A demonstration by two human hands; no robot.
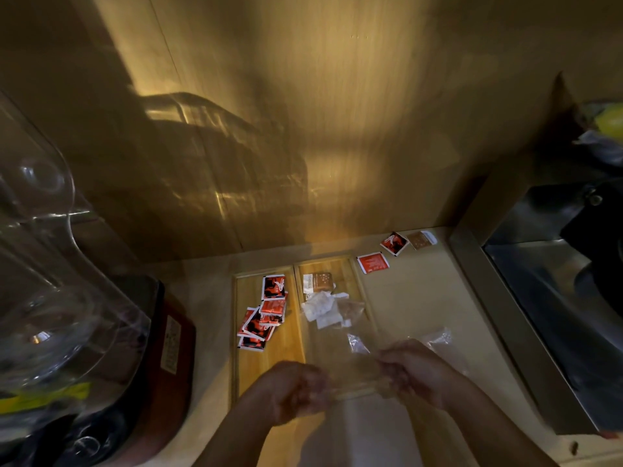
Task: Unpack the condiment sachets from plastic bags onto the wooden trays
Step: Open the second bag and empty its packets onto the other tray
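Left hand (296,392) and right hand (414,372) each pinch the near edge of the clear plastic bag (340,352), with white sachets (320,308) at its mouth beyond them over the right wooden tray (340,264), where a sharp shake could scatter some onto the desk (421,298).

single head cam, no second view, wide-angle with bowed edges, looking forward and steeply down, left hand (296,392) and right hand (414,372) close at bottom centre, wooden trays (286,348) mid-frame on counter (414,298), wood wall (337,112) filling top half, sink (539,281) cut off at right edge
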